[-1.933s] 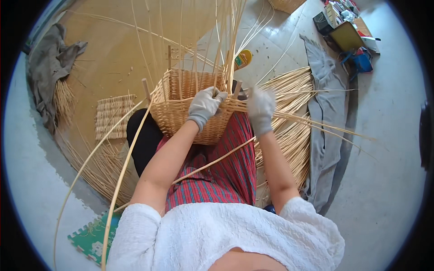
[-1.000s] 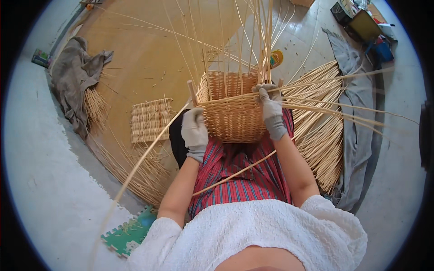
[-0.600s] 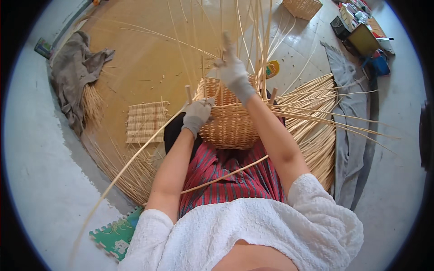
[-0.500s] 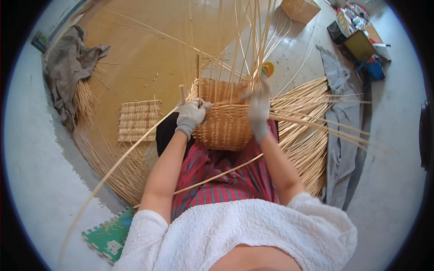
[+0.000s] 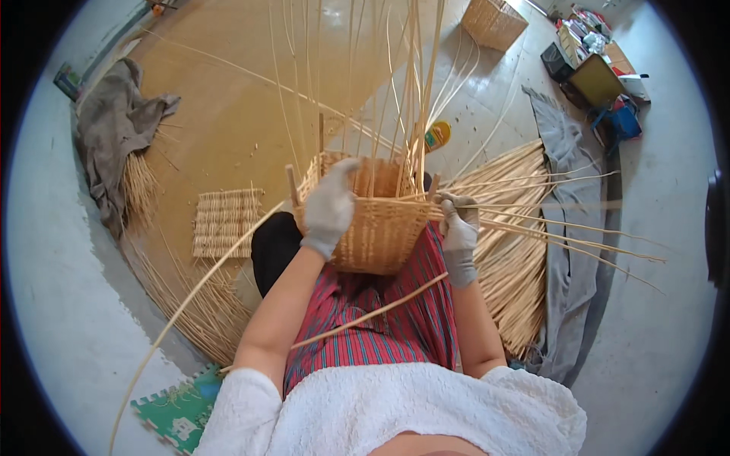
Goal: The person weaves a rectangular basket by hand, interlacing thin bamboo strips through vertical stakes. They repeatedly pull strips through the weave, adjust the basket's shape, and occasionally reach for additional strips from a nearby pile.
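Note:
A half-woven wicker basket rests on my lap, with long uprights rising from its rim. My left hand, in a pale grey glove, is over the front rim near its left end; its fingers are blurred, so their grip is unclear. At the right front corner, my gloved right hand is closed on wicker rods that stretch out to the right. Short wooden pegs, one the left peg, stand at the basket's corners.
A large bundle of rods lies on grey cloth to the right. Left are a woven panel, loose rods and a brown cloth. A finished-looking basket stands far right, near a yellow round object.
My left hand has shifted from gripping the left rim to over the front rim. My right hand has come down and right to the rods at the corner. The basket is tilted slightly differently.

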A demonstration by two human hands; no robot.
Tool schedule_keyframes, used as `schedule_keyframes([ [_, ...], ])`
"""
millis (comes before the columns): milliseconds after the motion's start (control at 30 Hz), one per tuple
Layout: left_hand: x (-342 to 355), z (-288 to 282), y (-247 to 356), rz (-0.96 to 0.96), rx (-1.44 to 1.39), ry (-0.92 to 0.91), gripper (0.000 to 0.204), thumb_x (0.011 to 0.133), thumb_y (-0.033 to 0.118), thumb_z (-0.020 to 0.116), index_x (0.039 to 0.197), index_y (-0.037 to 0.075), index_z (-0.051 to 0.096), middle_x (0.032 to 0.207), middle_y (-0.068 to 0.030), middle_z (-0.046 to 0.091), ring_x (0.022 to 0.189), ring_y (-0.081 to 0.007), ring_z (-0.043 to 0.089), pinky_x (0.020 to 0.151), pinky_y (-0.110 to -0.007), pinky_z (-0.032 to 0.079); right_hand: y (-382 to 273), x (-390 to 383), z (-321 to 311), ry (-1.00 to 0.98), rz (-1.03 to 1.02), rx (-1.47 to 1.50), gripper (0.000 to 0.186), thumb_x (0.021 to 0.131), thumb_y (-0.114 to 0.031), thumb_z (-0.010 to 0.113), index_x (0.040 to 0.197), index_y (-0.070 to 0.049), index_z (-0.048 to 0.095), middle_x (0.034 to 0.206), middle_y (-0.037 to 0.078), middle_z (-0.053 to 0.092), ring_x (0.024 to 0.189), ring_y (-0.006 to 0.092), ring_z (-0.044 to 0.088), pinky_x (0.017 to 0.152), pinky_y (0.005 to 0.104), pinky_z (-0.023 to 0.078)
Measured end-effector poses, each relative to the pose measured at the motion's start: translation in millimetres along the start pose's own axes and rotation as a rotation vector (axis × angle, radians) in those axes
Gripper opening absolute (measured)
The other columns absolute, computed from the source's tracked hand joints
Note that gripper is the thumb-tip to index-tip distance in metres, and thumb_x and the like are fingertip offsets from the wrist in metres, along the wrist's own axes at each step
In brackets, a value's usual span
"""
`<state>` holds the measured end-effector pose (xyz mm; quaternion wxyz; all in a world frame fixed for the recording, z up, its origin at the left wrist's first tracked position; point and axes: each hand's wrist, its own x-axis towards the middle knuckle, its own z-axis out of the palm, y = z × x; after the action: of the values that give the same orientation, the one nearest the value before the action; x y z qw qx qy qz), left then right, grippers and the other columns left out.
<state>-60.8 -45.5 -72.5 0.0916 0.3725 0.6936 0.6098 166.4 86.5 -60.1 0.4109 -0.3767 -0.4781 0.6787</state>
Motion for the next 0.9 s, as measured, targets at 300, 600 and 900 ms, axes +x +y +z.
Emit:
schedule_keyframes([
  [300, -1, 68, 7, -0.455, 0.205, -0.344, 0.028, 0.102, 0.033, 0.061, 0.104, 0.004, 0.062, 0.086, -0.0134, 0.068, 0.072, -0.0225, 0.064, 0.070, -0.037, 0.051, -55, 90, 106, -0.107, -0.840, -0.644, 0.063, 0.094, 0.001, 0.057, 0.153, -0.012, 0.040, 0.115, 0.018, 0.061, 0.111, 0.0270, 0.064, 0.088, 0.0427, 0.060],
  [600, -39, 33, 10, -0.546, -0.278, -0.219, 0.023, 0.100, 0.023, 0.067, 0.115, 0.006, 0.061, 0.089, -0.0069, 0.066, 0.070, -0.0155, 0.063, 0.059, -0.033, 0.051, -5, -77, 44, -0.282, -0.055, -0.542, 0.024, 0.104, -0.017, 0.057, 0.124, -0.007, 0.064, 0.101, 0.010, 0.070, 0.091, 0.0190, 0.070, 0.083, 0.0350, 0.058],
  [900, -60, -157, -71, -0.277, -0.214, 0.257, 0.041, 0.103, 0.040, 0.059, 0.123, 0.004, 0.062, 0.104, -0.0077, 0.069, 0.097, -0.0208, 0.069, 0.087, -0.037, 0.056, 12, -115, 239, -1.205, -0.909, -0.576, 0.048, 0.081, -0.034, 0.076, 0.123, -0.013, 0.066, 0.118, 0.019, 0.065, 0.103, 0.0364, 0.067, 0.084, 0.0469, 0.056],
])
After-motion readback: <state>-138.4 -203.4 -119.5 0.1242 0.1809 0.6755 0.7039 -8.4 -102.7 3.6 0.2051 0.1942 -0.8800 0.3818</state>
